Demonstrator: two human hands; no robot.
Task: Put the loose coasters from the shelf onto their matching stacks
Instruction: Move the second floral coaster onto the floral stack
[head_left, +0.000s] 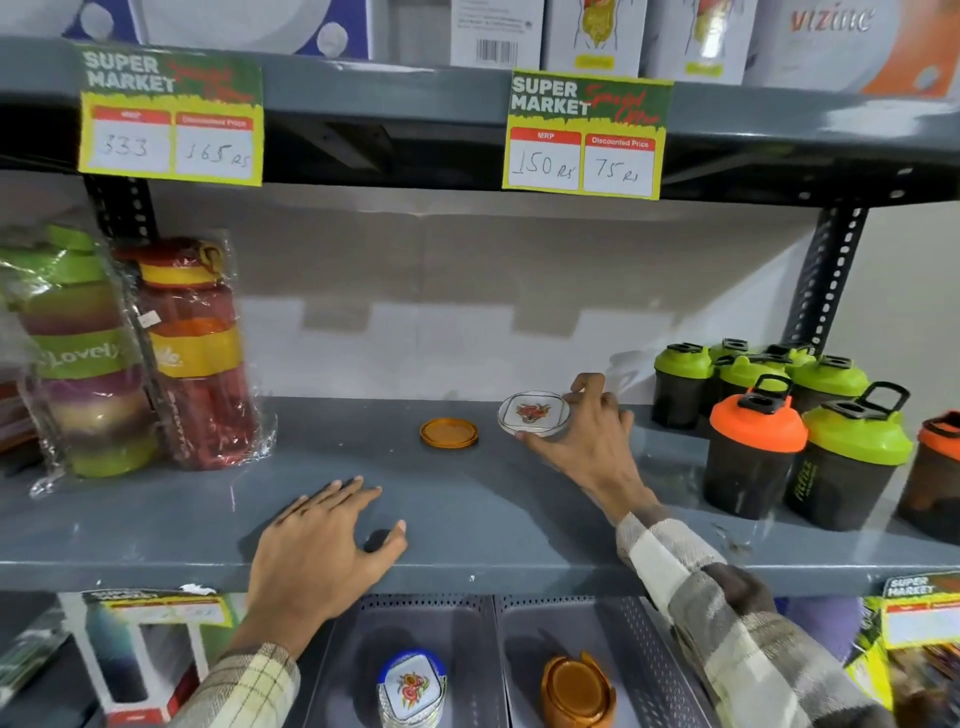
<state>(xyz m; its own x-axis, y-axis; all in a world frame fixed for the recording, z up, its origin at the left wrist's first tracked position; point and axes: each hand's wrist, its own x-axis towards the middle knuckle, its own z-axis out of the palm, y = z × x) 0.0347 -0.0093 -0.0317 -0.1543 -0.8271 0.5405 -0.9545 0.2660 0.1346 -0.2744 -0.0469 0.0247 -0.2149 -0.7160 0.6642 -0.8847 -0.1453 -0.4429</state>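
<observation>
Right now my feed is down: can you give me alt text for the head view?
The right hand grips a white floral coaster at the grey shelf, beside an orange coaster lying flat; the left hand rests open on the shelf. Below, trays hold a floral stack and an orange stack.

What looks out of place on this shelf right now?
Two loose coasters sit among drinkware. The orange coaster lies flat on the grey shelf; the right hand grips the white floral coaster. Their matching stacks, white floral stack and orange stack, sit in trays below.
</observation>
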